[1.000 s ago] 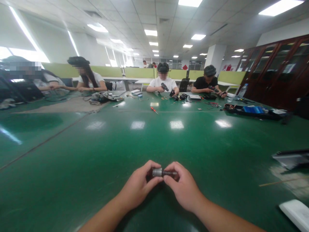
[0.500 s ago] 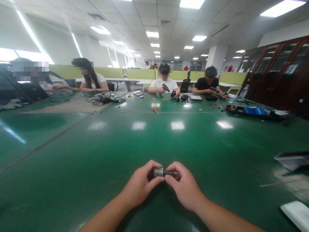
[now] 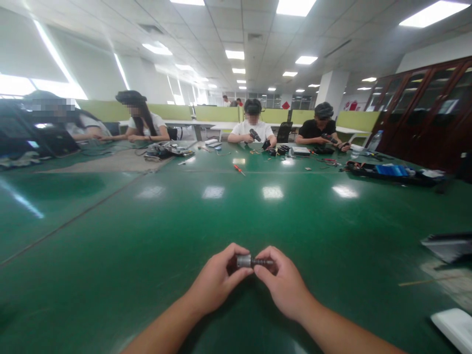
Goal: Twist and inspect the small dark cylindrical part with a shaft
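Observation:
A small grey metal cylinder (image 3: 244, 261) with a thinner, dark ridged shaft (image 3: 262, 262) lies level between my two hands, low in the middle of the view. My left hand (image 3: 217, 278) is closed on the cylinder, thumb below and index finger above. The shaft points to the right, into the curled fingers of my right hand (image 3: 283, 282), whose thumb and index finger pinch it near the cylinder. Part of the shaft's far end is hidden by those fingers. Both hands are held over the green tabletop (image 3: 147, 246).
An orange screwdriver (image 3: 239, 169) lies mid-table. Across from me, one person (image 3: 252, 130) holds a power drill (image 3: 254, 134); others sit left and right. A black tray (image 3: 391, 172) of parts lies at the right. A white device (image 3: 453, 327) sits at the near right edge.
My hands keep the same hold on the metal piece, with little visible movement. The whole view has shifted very slightly.

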`<control>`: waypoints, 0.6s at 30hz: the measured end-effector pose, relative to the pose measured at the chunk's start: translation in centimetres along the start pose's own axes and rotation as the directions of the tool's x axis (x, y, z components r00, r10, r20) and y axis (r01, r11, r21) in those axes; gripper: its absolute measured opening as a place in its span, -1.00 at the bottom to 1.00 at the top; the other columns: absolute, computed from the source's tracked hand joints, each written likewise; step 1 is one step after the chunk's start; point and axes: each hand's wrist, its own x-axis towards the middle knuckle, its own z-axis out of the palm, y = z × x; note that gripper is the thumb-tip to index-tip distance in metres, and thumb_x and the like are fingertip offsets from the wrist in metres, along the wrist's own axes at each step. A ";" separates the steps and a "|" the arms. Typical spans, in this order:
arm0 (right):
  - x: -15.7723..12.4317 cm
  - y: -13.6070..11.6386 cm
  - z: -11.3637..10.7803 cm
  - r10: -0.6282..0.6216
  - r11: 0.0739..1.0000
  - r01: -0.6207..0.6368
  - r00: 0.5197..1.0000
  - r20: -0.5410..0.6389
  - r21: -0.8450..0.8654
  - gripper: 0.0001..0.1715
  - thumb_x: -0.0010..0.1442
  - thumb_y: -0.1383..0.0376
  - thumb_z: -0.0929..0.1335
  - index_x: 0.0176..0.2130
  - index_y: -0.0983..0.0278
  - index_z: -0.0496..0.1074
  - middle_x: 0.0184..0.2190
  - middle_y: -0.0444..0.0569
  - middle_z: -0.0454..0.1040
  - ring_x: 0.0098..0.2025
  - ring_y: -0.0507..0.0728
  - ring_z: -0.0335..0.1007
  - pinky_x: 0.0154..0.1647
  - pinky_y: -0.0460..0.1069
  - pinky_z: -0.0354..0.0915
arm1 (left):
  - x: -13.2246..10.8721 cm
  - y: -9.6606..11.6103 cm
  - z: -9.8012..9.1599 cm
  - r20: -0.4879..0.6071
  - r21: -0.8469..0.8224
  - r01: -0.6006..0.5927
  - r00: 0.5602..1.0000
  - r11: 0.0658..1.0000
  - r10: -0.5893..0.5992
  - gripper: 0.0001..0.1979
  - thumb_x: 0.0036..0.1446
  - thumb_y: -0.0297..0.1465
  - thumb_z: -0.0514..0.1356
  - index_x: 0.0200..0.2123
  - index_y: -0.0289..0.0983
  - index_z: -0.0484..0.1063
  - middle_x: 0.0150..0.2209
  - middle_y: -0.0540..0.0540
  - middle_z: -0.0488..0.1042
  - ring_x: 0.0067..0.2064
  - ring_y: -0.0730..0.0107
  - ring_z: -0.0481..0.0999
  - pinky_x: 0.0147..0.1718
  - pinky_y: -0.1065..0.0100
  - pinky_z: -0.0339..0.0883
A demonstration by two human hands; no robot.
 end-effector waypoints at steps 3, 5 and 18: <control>0.0 -0.1 0.0 -0.001 1.000 0.001 1.000 0.007 0.003 -0.95 0.18 0.30 0.37 -0.32 0.24 0.43 -0.35 -0.13 0.41 -0.28 0.12 0.38 -0.23 -0.03 0.25 | 0.0 0.0 0.0 -0.004 -0.002 -0.002 1.000 1.000 0.002 -0.76 0.22 -0.26 0.25 -0.06 -0.18 0.41 -0.22 -0.01 0.52 -0.20 0.29 0.48 -0.21 0.34 0.28; 0.0 -0.2 -0.1 0.002 1.000 -0.002 1.000 0.005 0.005 -0.95 0.18 0.30 0.37 -0.32 0.24 0.42 -0.35 -0.13 0.42 -0.28 0.12 0.38 -0.23 -0.03 0.25 | 0.0 0.0 0.0 -0.005 0.000 -0.005 1.000 1.000 0.005 -0.76 0.22 -0.26 0.25 -0.07 -0.18 0.41 -0.21 -0.01 0.52 -0.20 0.29 0.49 -0.20 0.33 0.28; -0.1 -0.5 0.1 0.017 0.999 -0.017 1.000 0.003 0.043 -0.93 0.19 0.27 0.37 -0.30 0.24 0.42 -0.36 -0.14 0.44 -0.30 0.11 0.39 -0.25 -0.04 0.24 | 0.0 0.0 -0.1 -0.012 -0.001 -0.010 1.000 1.000 0.010 -0.76 0.23 -0.25 0.25 -0.07 -0.18 0.41 -0.23 0.00 0.51 -0.22 0.32 0.47 -0.21 0.34 0.28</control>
